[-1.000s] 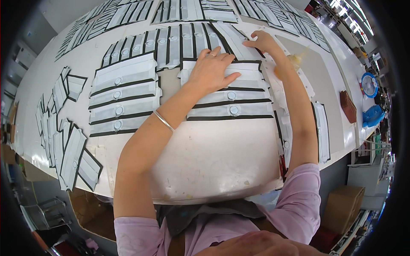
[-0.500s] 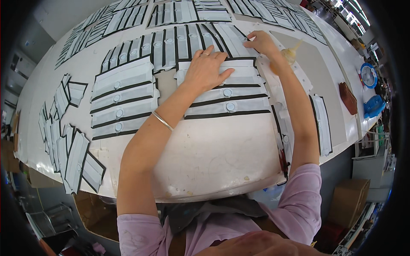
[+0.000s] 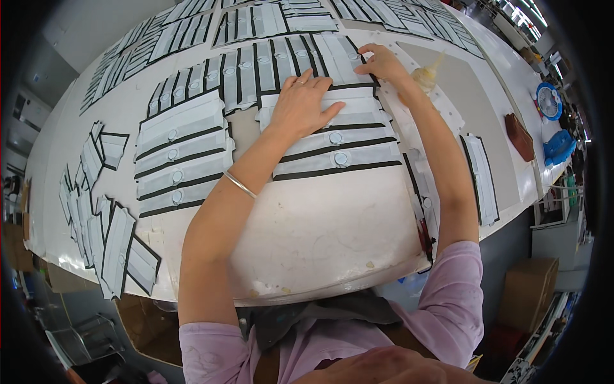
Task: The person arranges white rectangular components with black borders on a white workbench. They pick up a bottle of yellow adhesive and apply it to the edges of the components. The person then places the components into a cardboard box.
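My left hand (image 3: 300, 107) lies flat with spread fingers on a row of pale, dark-edged fabric strips (image 3: 345, 160) that carry round light discs. Its fingertips reach the lower ends of a farther row of upright strips (image 3: 265, 64). At the right end of that row, my right hand (image 3: 382, 65) bends its thumb and forefinger around the dark edge of the last pale strip (image 3: 339, 54). The exact contact between these fingertips and the strip is small and partly hidden.
A second stack of strips (image 3: 182, 150) lies left of my hands, and a loose heap (image 3: 112, 237) farther left. Under my right forearm stands a squeeze bottle with a yellowish nozzle (image 3: 425, 78). Rightward are a brown pouch (image 3: 519, 137), a blue round dial (image 3: 549, 101) and a single strip (image 3: 480, 179).
The whole view has shifted slightly left. My right thumb and forefinger look a little farther apart at the strip's edge. My left hand stays flat on the strips.
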Demonstrator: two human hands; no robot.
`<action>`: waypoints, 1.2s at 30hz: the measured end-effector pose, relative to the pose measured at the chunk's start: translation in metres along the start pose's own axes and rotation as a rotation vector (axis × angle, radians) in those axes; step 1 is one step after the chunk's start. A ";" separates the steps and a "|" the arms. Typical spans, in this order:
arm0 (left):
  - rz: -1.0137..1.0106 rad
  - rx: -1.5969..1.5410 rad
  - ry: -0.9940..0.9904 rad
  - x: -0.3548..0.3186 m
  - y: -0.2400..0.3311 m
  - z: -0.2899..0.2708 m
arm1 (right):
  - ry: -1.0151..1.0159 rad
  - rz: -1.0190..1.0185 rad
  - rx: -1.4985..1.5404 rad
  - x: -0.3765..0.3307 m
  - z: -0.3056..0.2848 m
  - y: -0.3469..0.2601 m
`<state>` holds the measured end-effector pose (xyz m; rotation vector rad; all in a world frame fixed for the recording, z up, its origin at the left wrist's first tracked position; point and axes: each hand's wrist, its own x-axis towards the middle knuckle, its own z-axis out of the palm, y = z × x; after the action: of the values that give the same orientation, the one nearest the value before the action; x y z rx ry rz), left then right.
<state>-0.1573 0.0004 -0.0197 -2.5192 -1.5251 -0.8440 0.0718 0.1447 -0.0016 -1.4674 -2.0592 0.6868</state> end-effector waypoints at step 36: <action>-0.351 -0.762 0.067 0.028 0.000 -0.031 | 0.312 0.468 -0.380 -0.392 -0.196 0.136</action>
<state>-0.1605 0.0125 0.0202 -2.6353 -1.9284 -1.8414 0.4068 -0.1689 0.0072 -2.1557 -1.6764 0.2056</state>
